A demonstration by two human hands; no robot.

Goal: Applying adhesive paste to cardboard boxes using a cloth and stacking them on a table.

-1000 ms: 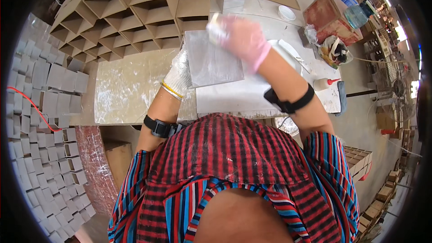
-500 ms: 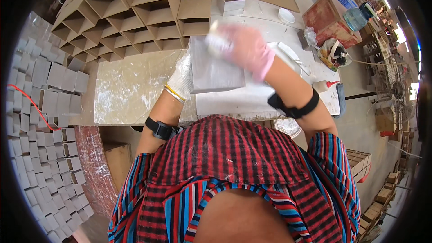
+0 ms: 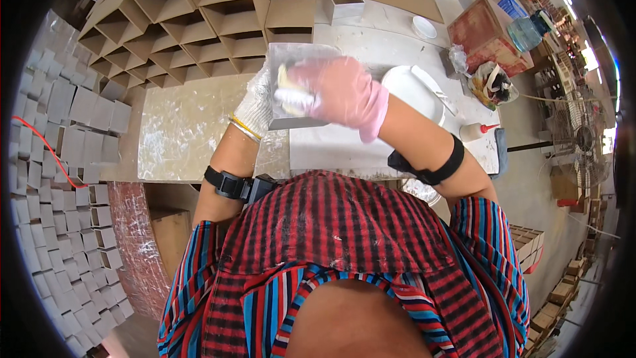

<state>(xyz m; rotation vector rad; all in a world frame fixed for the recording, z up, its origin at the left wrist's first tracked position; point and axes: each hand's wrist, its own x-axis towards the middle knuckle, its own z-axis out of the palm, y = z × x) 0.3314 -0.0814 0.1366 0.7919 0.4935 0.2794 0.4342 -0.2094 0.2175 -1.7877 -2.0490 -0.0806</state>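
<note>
My left hand (image 3: 255, 103), in a white knitted glove with a yellow cuff band, grips the left side of a grey box (image 3: 301, 52). Some of its fingers are hidden by the box. My right hand (image 3: 341, 89), in a pink glove, lies over the box's upward face, its fingers pointing left and bent down. Whitish and yellowish shapes show at those fingertips; whether they are finger coverings or a held pad, I cannot tell. The box is held just above the worktable (image 3: 199, 139).
Brown cardboard compartments (image 3: 222, 16) stand far left. A small open box (image 3: 344, 5), white cup (image 3: 424, 26), white plate (image 3: 397, 83) with a flat white tool (image 3: 430, 86), and red-tipped bottle (image 3: 474, 132) are on the table. Grey boxes (image 3: 83, 109) are stacked at left.
My right hand has moved left and slightly nearer across the box's face. The box and my left hand have shifted a little to the left.
</note>
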